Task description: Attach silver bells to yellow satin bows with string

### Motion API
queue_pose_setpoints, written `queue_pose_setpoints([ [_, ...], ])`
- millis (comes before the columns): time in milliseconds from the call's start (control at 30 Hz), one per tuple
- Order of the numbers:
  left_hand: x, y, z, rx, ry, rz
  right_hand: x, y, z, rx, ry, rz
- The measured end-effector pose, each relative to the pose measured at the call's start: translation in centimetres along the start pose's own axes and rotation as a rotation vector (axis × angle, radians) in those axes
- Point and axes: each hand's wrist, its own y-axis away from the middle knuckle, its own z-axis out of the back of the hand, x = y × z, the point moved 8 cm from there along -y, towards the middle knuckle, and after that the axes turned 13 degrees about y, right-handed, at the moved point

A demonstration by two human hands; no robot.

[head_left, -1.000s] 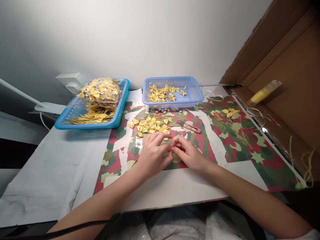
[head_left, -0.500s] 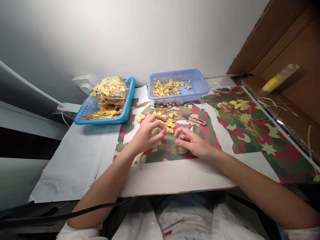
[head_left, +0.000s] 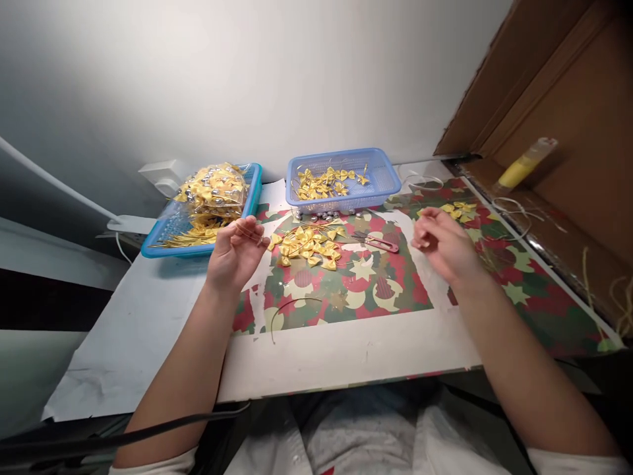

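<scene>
Flanking yellow bows [head_left: 328,249], curled fingers [head_left: 246,227]

Small handicraft work corner against a pale wall [head_left: 316,79], as shown by yellow bows [head_left: 315,247] heaped on a paper-covered table [head_left: 341,356], silver beads [head_left: 327,216], pink-handled snips [head_left: 372,241] and a blue basket [head_left: 346,202] of further bows

Between the left hand [head_left: 237,254] and the right hand [head_left: 445,247], the heaped bows [head_left: 309,245] were yellow. Nearer than the heap, the sheet [head_left: 341,302] carried a camouflage-like print of red, dark green and cream, with pale stars and a crescent. Beyond both hands, the perforated basket [head_left: 346,205] was periwinkle blue and the beads [head_left: 326,216] silvery. Closer to the right hand, the snips [head_left: 383,245] had a pink handle; past that hand, the tube [head_left: 520,171] showed yellow against brown cardboard [head_left: 578,112].
</scene>
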Motion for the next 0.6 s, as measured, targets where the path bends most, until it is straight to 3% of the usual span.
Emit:
queue_pose_setpoints([
  [67, 0.2, 0.1, -0.3, 0.026, -0.098, -0.004, 0.2, -0.7, 2.7, -0.192, -0.112, 0.032],
  [167, 1.0, 0.6, -2.3, 0.133, -0.374, -0.03, -0.4, -1.3, 4.4, -0.31, -0.196, 0.036],
  [267, 2.5, 1.3, -6.4, 0.34, -0.625, -0.087, -1.1, -1.6, 4.3, -0.31, -0.206, 0.015],
  [400, 5.3, 2.0, -11.4, 0.577, -0.771, -0.112, -1.6, -1.6, 3.7, -0.311, -0.201, -0.012],
  [500, 7.6, 2.5, -13.4, 0.797, -1.17, -0.23, -1.9, -1.3, 3.3, -0.315, -0.223, -0.049],
  [600, 9.4, 3.1, -13.6, 1.001, -1.571, -0.377, -2.0, -1.0, 2.8, -0.293, -0.254, -0.057],
])
